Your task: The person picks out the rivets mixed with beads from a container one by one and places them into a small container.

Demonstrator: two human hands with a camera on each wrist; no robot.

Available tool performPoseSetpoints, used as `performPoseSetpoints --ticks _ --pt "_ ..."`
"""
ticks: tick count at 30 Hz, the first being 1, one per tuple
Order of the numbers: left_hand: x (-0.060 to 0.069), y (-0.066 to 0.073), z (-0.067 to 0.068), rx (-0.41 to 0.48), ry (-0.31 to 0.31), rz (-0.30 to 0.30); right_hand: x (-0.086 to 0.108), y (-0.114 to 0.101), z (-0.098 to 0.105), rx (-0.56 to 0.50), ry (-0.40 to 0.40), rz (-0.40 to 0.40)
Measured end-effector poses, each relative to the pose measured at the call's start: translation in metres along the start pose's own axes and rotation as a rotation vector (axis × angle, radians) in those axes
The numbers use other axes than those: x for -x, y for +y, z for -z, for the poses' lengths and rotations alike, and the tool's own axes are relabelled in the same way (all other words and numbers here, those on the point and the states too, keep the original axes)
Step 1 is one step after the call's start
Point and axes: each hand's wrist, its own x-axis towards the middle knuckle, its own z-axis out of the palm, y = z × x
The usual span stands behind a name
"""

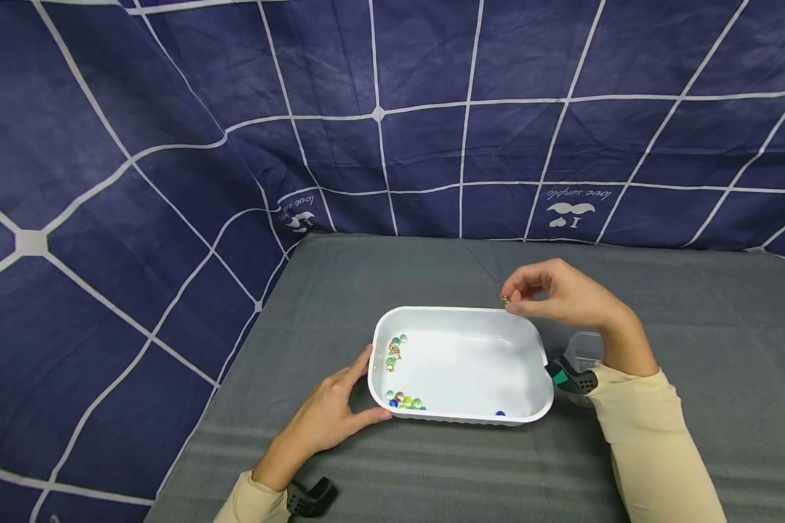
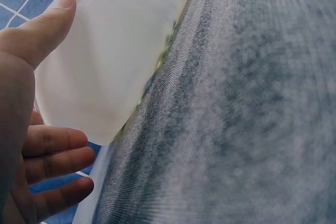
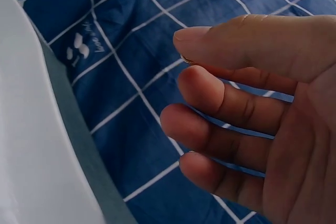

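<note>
A white tray lies on the grey cloth, with glass marbles in its front left corner. Further back along its left wall, small gold-coloured pieces lie among green and clear marbles. One blue marble sits at the front right. My left hand rests against the tray's left front corner, thumb along the front rim; in the left wrist view its lower fingers hang loosely extended. Above the back right rim, my right hand pinches a small gold-coloured piece between thumb and index finger, mostly hidden in the right wrist view.
A clear plastic container stands right of the tray, partly behind my right wrist. Dark wrist straps show at both sleeves. Navy cloth with white lines hangs behind and to the left of the grey surface.
</note>
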Motion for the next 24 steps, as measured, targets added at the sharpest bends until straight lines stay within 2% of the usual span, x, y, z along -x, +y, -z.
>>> performPoseSetpoints --ticks 9,14,24 --pt "0.001 0.001 0.002 -0.009 -0.016 0.020 0.015 0.006 0.018 -0.049 0.041 0.055" --pt "0.001 0.001 0.000 -0.001 0.000 0.014 0.025 0.007 0.029 -0.087 0.044 0.090" --pt "0.000 0.001 0.000 -0.011 -0.004 0.010 0.044 0.007 0.042 -0.101 0.060 0.111"
